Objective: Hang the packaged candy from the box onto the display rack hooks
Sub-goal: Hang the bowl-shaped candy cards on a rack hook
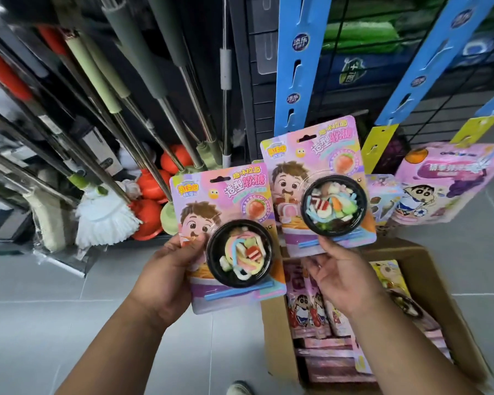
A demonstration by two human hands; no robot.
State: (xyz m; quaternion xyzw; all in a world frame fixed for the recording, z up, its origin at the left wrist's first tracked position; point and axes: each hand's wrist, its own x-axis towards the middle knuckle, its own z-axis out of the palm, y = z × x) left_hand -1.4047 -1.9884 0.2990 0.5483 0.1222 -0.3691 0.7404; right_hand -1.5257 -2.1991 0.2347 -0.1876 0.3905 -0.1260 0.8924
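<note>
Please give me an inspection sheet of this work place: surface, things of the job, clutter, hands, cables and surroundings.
Surface: grey tiled floor; the open box stands on it.
Job's things: left pack and right pack are held up, not yet hung; more packs lie in the box; blue strips hang above.
Clutter: mops and orange plungers stand at the left.
Grippers: left hand grips the left pack by its side; right hand holds the right pack by its lower edge.
Cables: nothing seen.
Surroundings: dark wire rack behind; pink bags hang at the right.
</note>
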